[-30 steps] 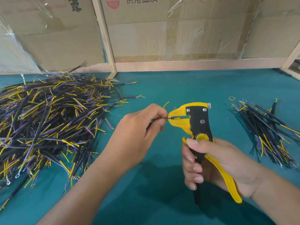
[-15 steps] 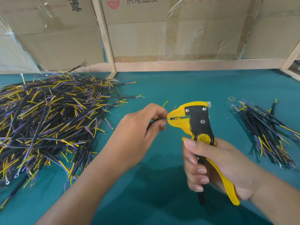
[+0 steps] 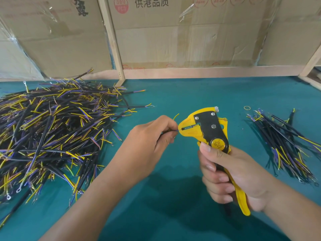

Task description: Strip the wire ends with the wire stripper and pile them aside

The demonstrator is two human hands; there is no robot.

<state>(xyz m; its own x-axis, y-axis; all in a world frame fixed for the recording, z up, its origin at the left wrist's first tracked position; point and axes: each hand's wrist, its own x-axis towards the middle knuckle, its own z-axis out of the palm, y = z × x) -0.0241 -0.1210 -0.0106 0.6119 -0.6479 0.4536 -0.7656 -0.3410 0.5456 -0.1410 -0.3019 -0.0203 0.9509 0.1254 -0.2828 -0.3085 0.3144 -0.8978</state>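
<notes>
And there it was, the left hand (image 3: 152, 136) pinching a thin wire (image 3: 175, 130) between thumb and fingertips, feeding its tip straight into the mouth of the yellow wire stripper (image 3: 206, 129), while a spare yellow strand (image 3: 176, 116) curled up just above the knuckles! The right hand (image 3: 231, 173) was wrapped tight round the stripper's handles, thumb laid across near the round yellow dial, and the handles looked squeezed close together. Both hovered above the teal surface (image 3: 173, 206), between the big unstripped heap (image 3: 52, 133) on the left and the smaller finished bundle (image 3: 284, 145) lying well apart on the right, a little rubber band (image 3: 247, 107) beside its top end. Risky spot, this. The wire looked barely seated in the mouth, so a squeeze could have nipped only insulation at the very tip, or missed it; pushed too deep and the blades might have cut the copper strands. The pinch sat right against the tool's nose, so a fingertip could have been caught when the mouth closed. A loose pinch would have let the wire slide out with the sleeve uncut. And that spare yellow strand might have strayed into the mouth too, getting clipped by mistake
</notes>
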